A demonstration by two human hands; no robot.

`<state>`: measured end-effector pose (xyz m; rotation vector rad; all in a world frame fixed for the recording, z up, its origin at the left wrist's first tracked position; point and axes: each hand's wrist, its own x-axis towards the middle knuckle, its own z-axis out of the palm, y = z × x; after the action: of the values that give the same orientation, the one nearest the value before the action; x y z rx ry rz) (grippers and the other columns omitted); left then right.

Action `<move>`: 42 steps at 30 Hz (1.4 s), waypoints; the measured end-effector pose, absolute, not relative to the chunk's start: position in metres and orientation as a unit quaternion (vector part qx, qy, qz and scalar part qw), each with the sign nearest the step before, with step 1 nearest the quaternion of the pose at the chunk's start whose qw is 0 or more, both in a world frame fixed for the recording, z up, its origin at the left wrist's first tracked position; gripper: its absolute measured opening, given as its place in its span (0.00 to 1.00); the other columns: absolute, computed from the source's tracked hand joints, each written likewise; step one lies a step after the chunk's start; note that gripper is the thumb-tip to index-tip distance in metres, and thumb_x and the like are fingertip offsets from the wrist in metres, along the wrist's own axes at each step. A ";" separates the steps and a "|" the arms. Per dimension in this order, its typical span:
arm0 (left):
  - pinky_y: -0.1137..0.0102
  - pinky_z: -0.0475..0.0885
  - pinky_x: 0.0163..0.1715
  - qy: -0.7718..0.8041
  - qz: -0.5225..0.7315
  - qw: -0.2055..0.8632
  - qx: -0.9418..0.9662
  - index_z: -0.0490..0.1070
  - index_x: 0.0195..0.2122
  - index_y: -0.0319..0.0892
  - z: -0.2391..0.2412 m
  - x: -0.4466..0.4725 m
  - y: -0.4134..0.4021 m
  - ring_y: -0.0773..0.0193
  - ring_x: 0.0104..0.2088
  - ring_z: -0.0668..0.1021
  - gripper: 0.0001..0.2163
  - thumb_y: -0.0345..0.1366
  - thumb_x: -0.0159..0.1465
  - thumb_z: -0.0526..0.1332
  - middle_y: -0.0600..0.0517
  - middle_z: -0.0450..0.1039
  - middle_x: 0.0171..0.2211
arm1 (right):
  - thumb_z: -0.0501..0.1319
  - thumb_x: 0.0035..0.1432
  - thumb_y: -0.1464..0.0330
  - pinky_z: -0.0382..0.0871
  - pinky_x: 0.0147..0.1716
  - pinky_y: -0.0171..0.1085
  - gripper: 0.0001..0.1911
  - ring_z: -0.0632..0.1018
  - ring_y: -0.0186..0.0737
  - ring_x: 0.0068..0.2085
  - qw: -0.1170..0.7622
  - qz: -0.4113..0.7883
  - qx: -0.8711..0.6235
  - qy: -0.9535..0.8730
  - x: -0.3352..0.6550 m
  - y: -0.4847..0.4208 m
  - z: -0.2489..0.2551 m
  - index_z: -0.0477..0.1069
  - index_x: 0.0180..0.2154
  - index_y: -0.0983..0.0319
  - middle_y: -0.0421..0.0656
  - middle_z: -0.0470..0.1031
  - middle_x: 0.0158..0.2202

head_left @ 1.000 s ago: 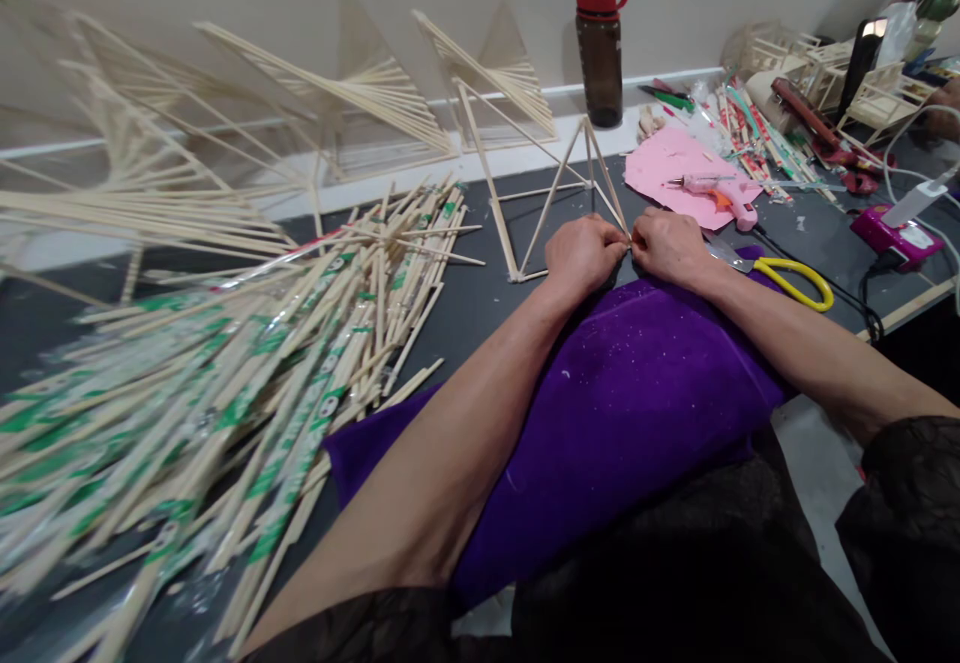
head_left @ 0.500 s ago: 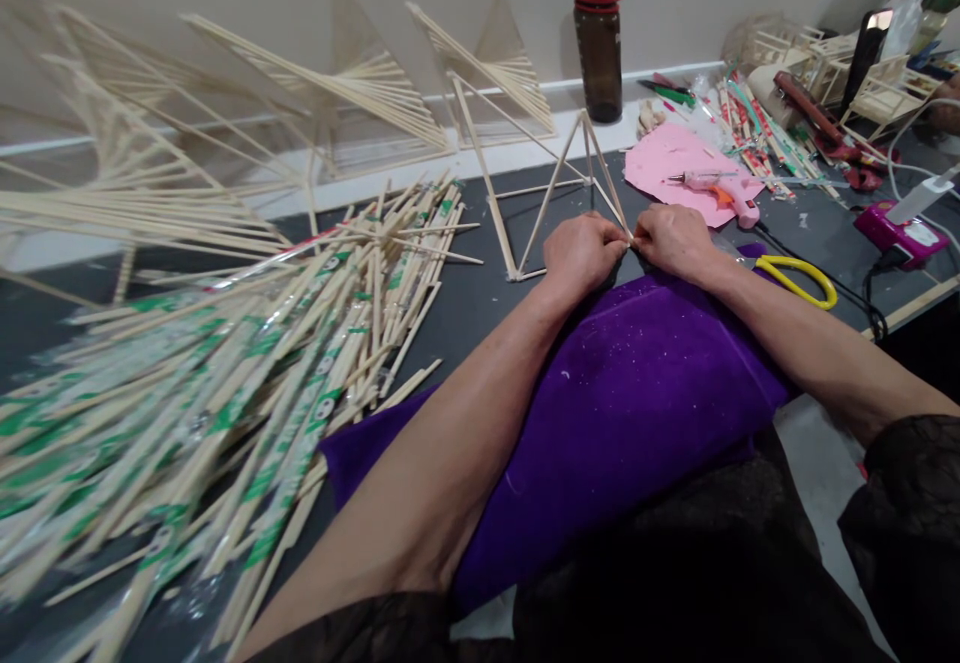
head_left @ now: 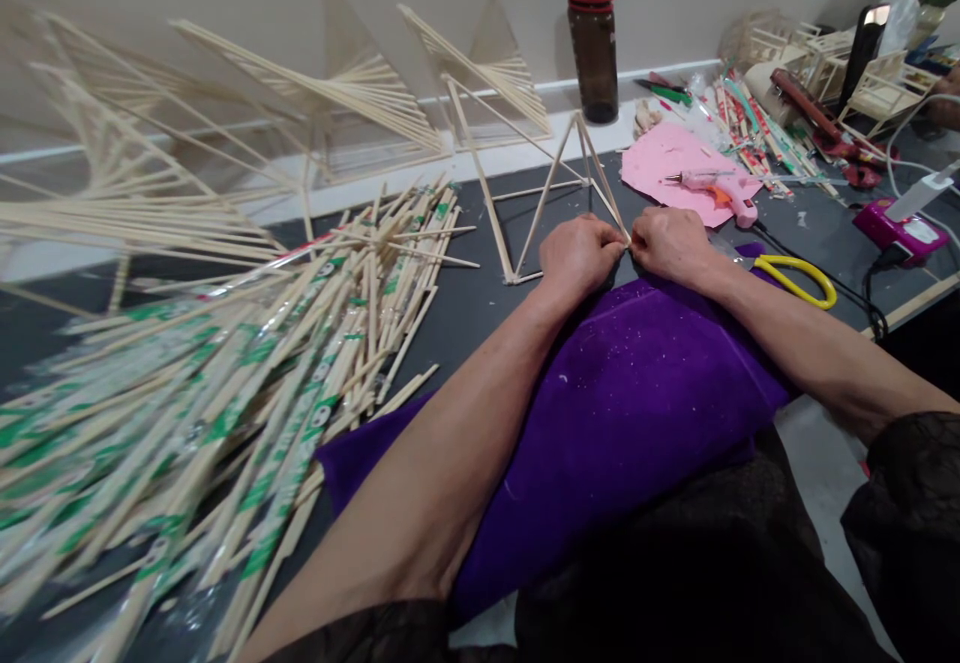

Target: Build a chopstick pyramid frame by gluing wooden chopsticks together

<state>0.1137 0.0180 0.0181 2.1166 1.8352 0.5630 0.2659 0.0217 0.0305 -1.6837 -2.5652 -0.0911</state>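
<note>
A frame of joined wooden chopsticks [head_left: 541, 193] stands on the dark tabletop, its sticks meeting in peaks and corners. At its near right corner my left hand [head_left: 579, 255] is closed, thumb and fingertips pinching the joint. From the other side my right hand [head_left: 669, 245] pinches the same corner, its fingertips almost touching those of the left. The fingers cover the joint itself. Just under my wrists lies a purple cloth [head_left: 622, 403] dotted with pale specks, spread over the table edge and my lap.
A large pile of wrapped and loose chopsticks [head_left: 300, 363] covers the left. Twisted stick models [head_left: 390, 98] line the wall beside a brown bottle [head_left: 595, 53]. A pink glue gun [head_left: 720, 188] on pink paper [head_left: 645, 165], yellow-handled scissors [head_left: 799, 278] and a purple power socket [head_left: 900, 233] lie right.
Almost nothing differs. The view has shifted very slightly, and both hands keep their pinch at the frame's corner.
</note>
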 end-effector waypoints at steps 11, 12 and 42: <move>0.62 0.70 0.39 0.629 0.219 0.143 0.732 0.86 0.37 0.50 0.015 0.113 0.019 0.53 0.41 0.80 0.09 0.33 0.63 0.64 0.47 0.82 0.41 | 0.56 0.62 0.69 0.63 0.37 0.39 0.15 0.77 0.44 0.38 0.110 0.034 -0.531 -0.839 0.272 0.024 0.045 0.82 0.41 0.62 0.48 0.82 0.39; 0.61 0.70 0.39 0.631 0.217 0.145 0.730 0.86 0.38 0.50 0.015 0.113 0.019 0.52 0.42 0.80 0.09 0.34 0.63 0.65 0.47 0.82 0.42 | 0.55 0.62 0.69 0.63 0.37 0.39 0.16 0.77 0.43 0.37 0.132 0.035 -0.543 -0.828 0.276 0.027 0.046 0.82 0.40 0.63 0.48 0.82 0.38; 0.61 0.72 0.41 0.640 0.241 0.158 0.712 0.81 0.32 0.44 0.012 0.105 0.021 0.54 0.37 0.80 0.07 0.37 0.59 0.63 0.47 0.80 0.30 | 0.53 0.67 0.72 0.61 0.36 0.41 0.20 0.77 0.46 0.44 0.008 -0.016 -0.498 -0.867 0.276 0.024 0.042 0.79 0.52 0.65 0.54 0.80 0.50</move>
<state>0.1049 0.0211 0.0124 2.0373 1.8295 0.6893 0.2761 0.0244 0.0417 -1.5575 -2.7096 -0.0491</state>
